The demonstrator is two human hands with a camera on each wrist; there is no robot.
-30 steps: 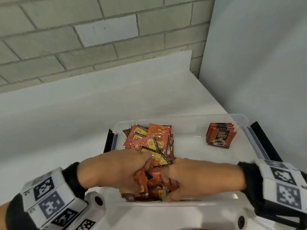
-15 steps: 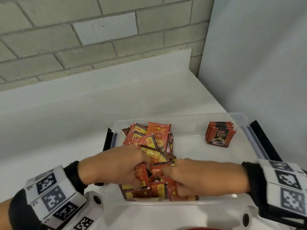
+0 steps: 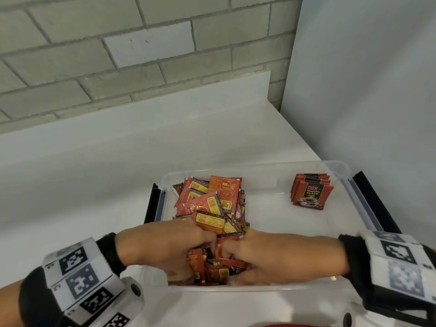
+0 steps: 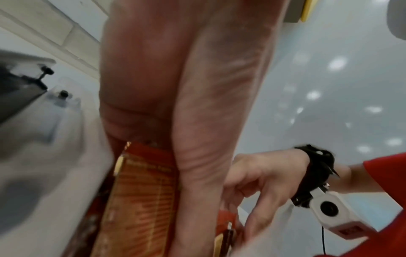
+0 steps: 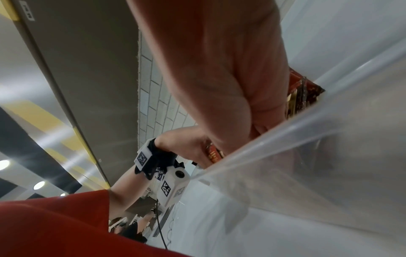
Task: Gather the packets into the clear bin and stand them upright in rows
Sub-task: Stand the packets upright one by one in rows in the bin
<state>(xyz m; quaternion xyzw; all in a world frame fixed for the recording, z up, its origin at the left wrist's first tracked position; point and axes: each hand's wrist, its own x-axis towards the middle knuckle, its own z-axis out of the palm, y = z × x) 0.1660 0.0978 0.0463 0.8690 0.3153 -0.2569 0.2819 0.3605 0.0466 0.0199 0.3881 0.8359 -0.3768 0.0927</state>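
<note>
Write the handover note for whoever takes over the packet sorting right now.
Left hand: grips packets at the near end of the loose pile.
Right hand: fingers curled into the same packets, beside the left.
Clear bin: pile fills its left side; a small upright stack leans at far right.
Done: packets seen are in the bin, one short row begun.
Left: stand the pile up in rows.

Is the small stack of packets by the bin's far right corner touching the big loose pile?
No: the small stack sits apart from the loose pile, bare bin floor between them.
</note>
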